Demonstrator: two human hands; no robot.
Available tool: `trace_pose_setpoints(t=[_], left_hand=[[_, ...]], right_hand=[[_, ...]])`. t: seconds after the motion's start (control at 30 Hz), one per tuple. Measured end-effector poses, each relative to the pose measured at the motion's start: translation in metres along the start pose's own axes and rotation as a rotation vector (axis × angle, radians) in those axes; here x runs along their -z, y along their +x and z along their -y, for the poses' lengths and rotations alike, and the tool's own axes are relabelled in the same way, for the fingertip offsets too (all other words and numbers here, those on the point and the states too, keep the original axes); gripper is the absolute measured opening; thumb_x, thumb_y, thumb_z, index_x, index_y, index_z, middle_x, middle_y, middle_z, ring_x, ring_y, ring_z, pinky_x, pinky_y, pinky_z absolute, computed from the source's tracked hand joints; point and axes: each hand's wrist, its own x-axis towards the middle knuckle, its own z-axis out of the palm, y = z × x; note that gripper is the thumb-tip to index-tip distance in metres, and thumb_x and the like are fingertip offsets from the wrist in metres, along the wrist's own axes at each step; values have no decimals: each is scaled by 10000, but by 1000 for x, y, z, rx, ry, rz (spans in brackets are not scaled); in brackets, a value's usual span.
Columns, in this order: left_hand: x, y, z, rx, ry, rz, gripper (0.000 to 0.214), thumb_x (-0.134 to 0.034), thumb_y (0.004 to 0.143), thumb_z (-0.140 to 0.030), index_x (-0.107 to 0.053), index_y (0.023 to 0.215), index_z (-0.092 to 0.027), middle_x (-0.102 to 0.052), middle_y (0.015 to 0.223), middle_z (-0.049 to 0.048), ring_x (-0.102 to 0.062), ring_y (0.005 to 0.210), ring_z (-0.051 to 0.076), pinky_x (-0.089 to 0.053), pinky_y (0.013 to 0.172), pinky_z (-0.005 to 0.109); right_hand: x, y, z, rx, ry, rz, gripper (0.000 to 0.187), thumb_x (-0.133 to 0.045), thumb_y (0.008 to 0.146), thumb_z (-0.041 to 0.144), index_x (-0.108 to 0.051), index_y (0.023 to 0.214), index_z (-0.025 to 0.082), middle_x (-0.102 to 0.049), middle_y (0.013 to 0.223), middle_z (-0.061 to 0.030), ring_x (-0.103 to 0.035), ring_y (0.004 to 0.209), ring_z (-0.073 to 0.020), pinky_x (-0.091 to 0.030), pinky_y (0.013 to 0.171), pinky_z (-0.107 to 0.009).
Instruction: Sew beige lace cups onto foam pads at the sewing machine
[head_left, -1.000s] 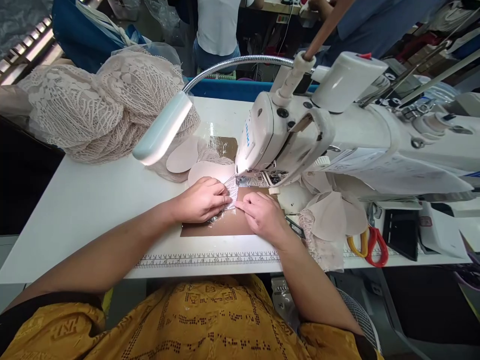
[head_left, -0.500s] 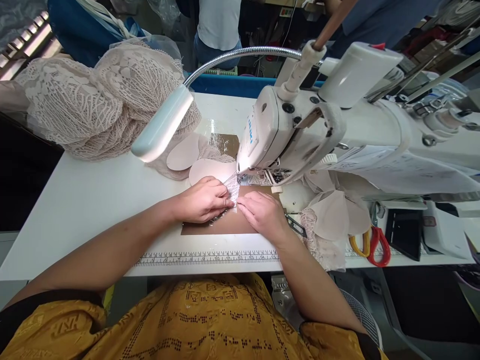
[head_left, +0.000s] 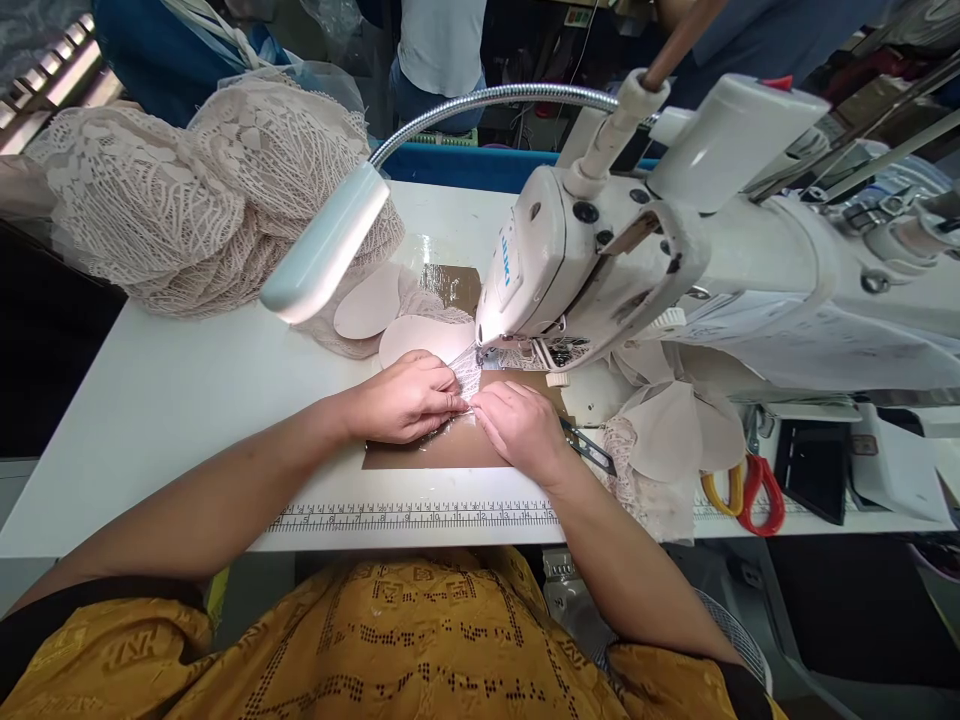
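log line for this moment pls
left hand: fingertips on lace piece | right hand: fingertips on it | lace piece: runs under sewing machine head, over brown sheet | lace heap: table far left

On the table (head_left: 187,390), the sheet (head_left: 442,455) lies at the centre, with the ruler (head_left: 412,517) along the near edge at 6 o'clock. The left hand (head_left: 405,400) and right hand (head_left: 525,430) meet on the sheet, seemingly pinching the strip (head_left: 469,378), which runs to 12 o'clock under the machine (head_left: 600,260). The machine stretches away to 3 o'clock. The lamp (head_left: 326,245) hangs at 10 o'clock above the cups (head_left: 390,315). The lace pile (head_left: 172,190) sits farther out at 10. The snips (head_left: 589,450) lie just beside the right hand at 3, and the scissors (head_left: 742,490) lie well beyond them.
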Motion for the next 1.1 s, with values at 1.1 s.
trace_pose_setpoints(t=[1.1], left_hand=[[-5, 12, 6, 40, 266, 10, 359, -431, 976, -234, -581, 1276, -106, -593, 1333, 133, -566, 980, 236, -456, 849, 375]], right_hand=[[9, -8, 7, -8, 36, 20, 160, -534, 858, 137, -682, 893, 187, -612, 764, -30, -443, 731, -181, -315, 695, -307]])
